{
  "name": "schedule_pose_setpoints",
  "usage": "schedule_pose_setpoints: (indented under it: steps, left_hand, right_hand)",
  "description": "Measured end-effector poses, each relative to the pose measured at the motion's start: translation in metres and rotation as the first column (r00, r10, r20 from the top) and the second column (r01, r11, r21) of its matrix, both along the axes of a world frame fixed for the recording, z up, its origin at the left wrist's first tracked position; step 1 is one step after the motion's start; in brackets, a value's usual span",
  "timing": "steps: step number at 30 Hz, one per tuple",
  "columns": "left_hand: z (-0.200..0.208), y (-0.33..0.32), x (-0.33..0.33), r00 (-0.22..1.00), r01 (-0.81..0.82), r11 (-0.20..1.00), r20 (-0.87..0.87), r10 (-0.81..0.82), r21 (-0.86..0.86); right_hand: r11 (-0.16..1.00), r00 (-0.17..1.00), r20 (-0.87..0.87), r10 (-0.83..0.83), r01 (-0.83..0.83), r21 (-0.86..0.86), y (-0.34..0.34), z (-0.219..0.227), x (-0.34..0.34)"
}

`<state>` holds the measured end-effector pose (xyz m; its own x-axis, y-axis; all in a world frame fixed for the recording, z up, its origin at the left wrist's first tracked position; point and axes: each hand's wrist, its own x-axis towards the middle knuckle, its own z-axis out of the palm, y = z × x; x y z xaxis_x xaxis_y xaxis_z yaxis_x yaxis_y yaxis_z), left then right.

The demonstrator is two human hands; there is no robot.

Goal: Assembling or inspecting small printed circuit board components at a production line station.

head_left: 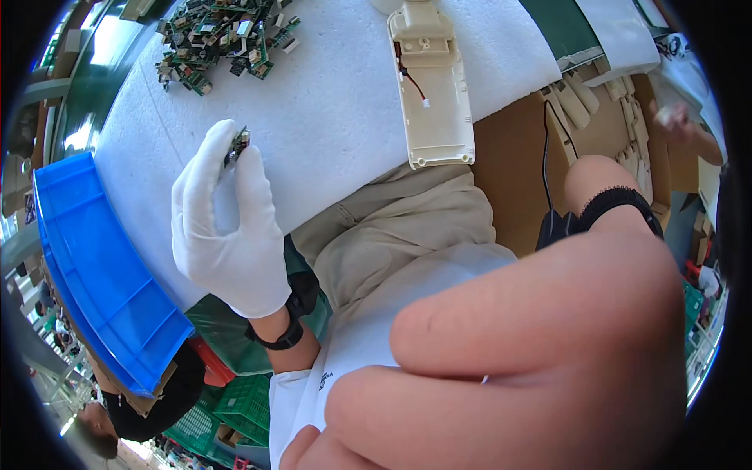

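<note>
Small circuit board (238, 146) is pinched between thumb and forefinger tips of gloved left hand (229, 257), nearer the body than board pile (227, 39). Right hand (501, 352) is curled, contents can't be told.

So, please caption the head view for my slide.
Gloved left hand pinching a circuit board over a white surface with a board pile and beige shell; bare right hand near the camera.
</note>
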<state>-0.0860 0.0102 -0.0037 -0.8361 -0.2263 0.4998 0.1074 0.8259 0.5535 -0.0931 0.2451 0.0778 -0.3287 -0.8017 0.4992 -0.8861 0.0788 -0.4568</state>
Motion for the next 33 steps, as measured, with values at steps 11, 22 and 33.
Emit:
schedule_pose_setpoints:
  steps: [11,22,33]
  left_hand:
    - [-0.001,0.054,-0.011,0.925,0.379,0.88,-0.112,-0.362,0.287]
    - [0.004,0.069,-0.018,0.903,0.429,0.837,-0.166,-0.396,0.341]
    - [-0.002,0.051,-0.014,0.897,0.422,0.821,-0.044,-0.44,0.384]
  right_hand:
    - [0.994,0.993,0.057,-0.105,0.103,0.04,-0.026,-0.007,-0.026]
    - [0.994,0.988,0.109,-0.11,0.106,0.037,-0.019,-0.009,-0.046]
    - [0.82,0.793,0.213,-0.571,0.545,0.174,0.023,-0.039,-0.073]
